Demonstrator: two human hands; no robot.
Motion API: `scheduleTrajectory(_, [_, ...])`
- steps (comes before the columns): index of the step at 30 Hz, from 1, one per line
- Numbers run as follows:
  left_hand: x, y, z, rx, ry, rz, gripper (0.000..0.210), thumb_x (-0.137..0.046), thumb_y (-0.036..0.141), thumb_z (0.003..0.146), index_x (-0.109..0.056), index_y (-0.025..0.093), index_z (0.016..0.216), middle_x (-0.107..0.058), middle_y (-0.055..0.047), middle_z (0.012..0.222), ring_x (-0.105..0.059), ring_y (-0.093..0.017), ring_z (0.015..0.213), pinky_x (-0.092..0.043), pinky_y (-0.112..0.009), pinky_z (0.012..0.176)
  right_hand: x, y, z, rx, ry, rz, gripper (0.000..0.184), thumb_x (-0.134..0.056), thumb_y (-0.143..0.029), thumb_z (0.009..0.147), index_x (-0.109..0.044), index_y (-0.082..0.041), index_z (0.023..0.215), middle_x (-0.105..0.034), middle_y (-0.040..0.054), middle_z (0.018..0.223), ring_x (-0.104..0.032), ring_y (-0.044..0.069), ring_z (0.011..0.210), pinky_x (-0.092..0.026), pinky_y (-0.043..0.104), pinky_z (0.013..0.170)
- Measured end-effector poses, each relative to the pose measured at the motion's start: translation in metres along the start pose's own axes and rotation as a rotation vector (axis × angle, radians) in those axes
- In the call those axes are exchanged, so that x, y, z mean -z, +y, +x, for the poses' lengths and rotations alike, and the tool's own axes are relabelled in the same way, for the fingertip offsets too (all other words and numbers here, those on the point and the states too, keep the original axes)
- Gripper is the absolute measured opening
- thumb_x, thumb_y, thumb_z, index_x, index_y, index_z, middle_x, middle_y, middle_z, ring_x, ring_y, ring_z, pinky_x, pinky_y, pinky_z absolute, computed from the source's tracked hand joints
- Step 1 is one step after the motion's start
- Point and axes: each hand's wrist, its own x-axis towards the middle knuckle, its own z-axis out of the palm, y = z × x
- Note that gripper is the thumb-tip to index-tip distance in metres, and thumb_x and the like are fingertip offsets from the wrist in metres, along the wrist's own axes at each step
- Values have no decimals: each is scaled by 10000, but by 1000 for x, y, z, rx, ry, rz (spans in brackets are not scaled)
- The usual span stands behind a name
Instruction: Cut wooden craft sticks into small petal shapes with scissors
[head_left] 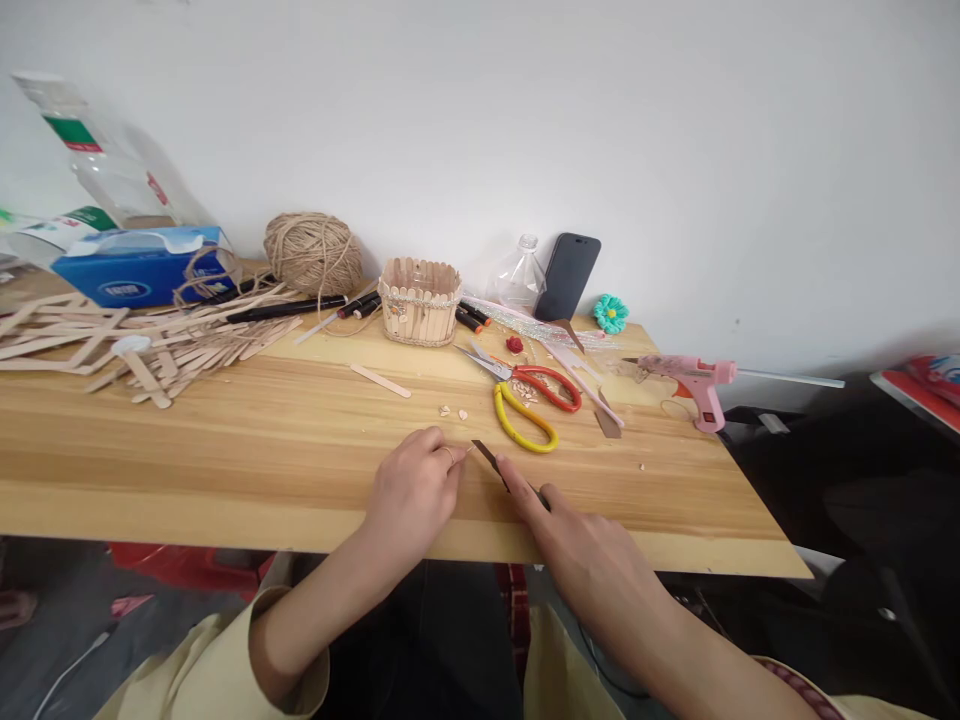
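Note:
My right hand (581,535) is closed around a dark craft knife (491,462), its index finger stretched along the back. The blade points up and left, close to the fingertips of my left hand (420,478). That left hand is pinched on the wood, and a tiny pale tip shows at its fingers; most of what it holds is hidden. Just beyond lie small cut wood chips (454,412) and a single popsicle stick (381,380). Scissors (517,390) with one red and one yellow handle rest partly spread, right of the chips.
A small stick basket (420,303), a twine ball (313,252) and a phone (568,277) stand along the wall. Loose popsicle sticks (202,350) and a blue tissue box (146,268) fill the left. A pink glue gun (697,380) sits by the right edge.

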Motion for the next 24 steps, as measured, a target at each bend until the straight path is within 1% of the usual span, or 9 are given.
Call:
scheduleTrajectory(6, [1,4,2,19,0,25,209,-514,120,835,-717,167,854,-643,-47,733,-616,-201,743,-488,-312,680,1,2,0,26,-31,18,822,-460,43,771,-97,-202,1467,-660,84,961,-706,213,632,-513,255,474])
scheduleTrajectory(9, [2,6,3,29,-13,37,181,-533,143,836,-713,161,841,-645,-51,744,-621,-219,755,-490,-328,672,3,3,2,38,-35,33,813,-456,39,782,-87,-190,1468,-661,91,943,-706,226,647,-505,269,479])
scheduleTrajectory(12, [3,7,4,17,-27,33,176,-532,170,852,-707,166,834,-647,-45,755,-617,-210,754,-490,-320,675,4,2,2,24,-56,30,803,-457,39,785,-100,-190,1467,-663,91,914,-705,229,632,-491,271,473])
scheduleTrajectory(16, [2,7,5,10,-19,29,175,-518,147,860,-688,144,818,-654,-52,774,-610,-203,769,-488,-316,701,2,2,1,3,-73,52,806,-457,39,793,-86,-201,1466,-647,102,985,-708,230,657,-490,279,483])
scheduleTrajectory(19, [1,7,5,2,-12,29,185,-507,137,861,-677,147,790,-659,-51,773,-604,-206,779,-485,-321,719,0,3,2,2,-94,46,807,-459,36,800,-74,-204,1467,-638,95,979,-707,235,666,-494,289,489])
scheduleTrajectory(24, [1,8,6,-26,-14,35,203,-480,106,860,-668,144,794,-665,-55,788,-595,-207,777,-482,-327,727,-1,4,3,20,-80,26,829,-486,35,779,-89,-207,1466,-639,86,953,-703,223,636,-481,271,458])
